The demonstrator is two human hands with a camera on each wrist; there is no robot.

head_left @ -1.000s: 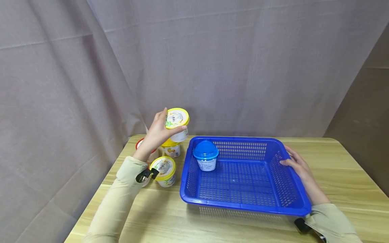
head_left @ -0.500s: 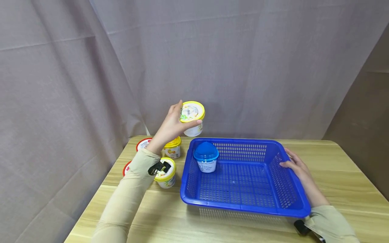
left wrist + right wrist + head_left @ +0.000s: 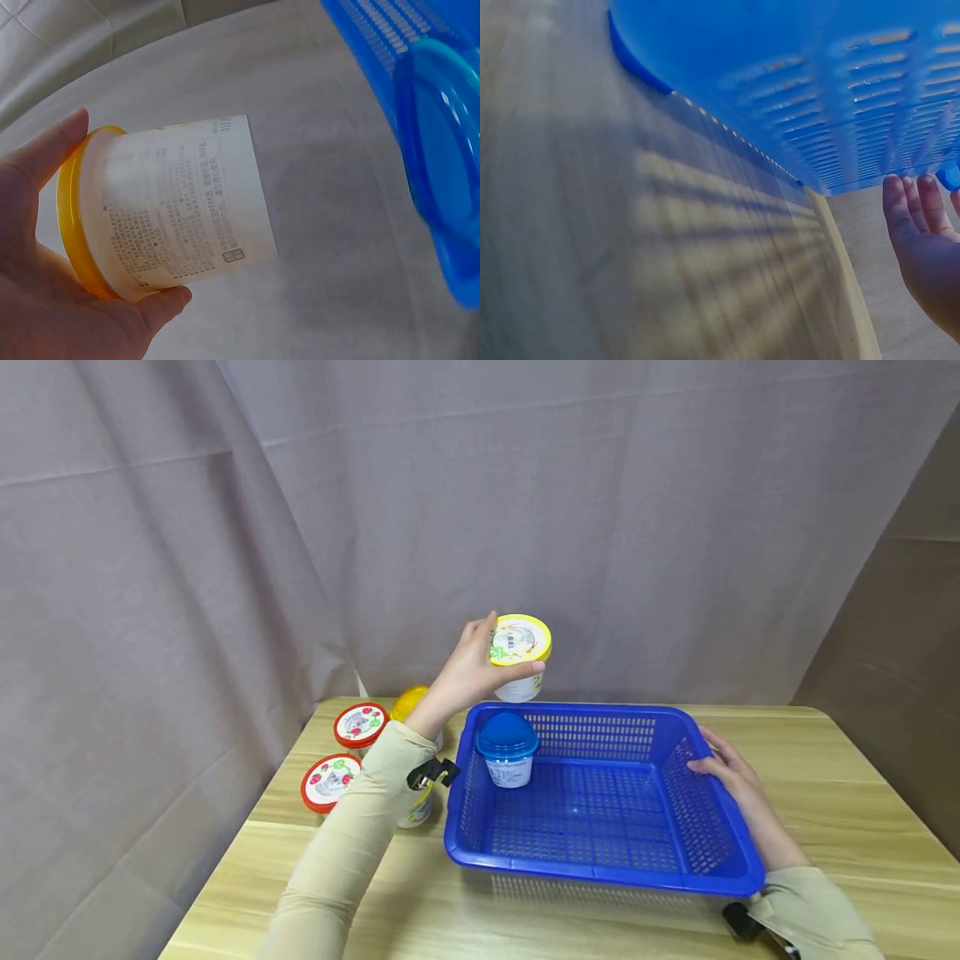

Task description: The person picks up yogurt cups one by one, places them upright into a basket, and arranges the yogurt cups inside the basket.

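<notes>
My left hand (image 3: 472,672) grips a white paper cup (image 3: 519,687) with a flat yellow lid, thumb and fingers spread around the lid's rim. The cup is in the air above the far left edge of a blue plastic basket (image 3: 600,872); printed text covers its side (image 3: 172,202) in the left wrist view. My right hand (image 3: 738,777) holds the basket's right side, thumb over the rim and fingers against the outer wall (image 3: 840,120). Inside the basket, at the back left, stands a cup with a domed blue lid (image 3: 508,743).
Left of the basket stand two red-lidded cups (image 3: 360,724) on the wooden table (image 3: 397,910). A cup with a domed yellow lid (image 3: 409,700) and another cup (image 3: 417,814) are partly hidden by my left arm. A grey curtain (image 3: 637,543) hangs behind the table.
My left hand has carried the yellow-lidded cup right, from above the group of cups to over the basket's far left edge. The right hand and basket have stayed in place.
</notes>
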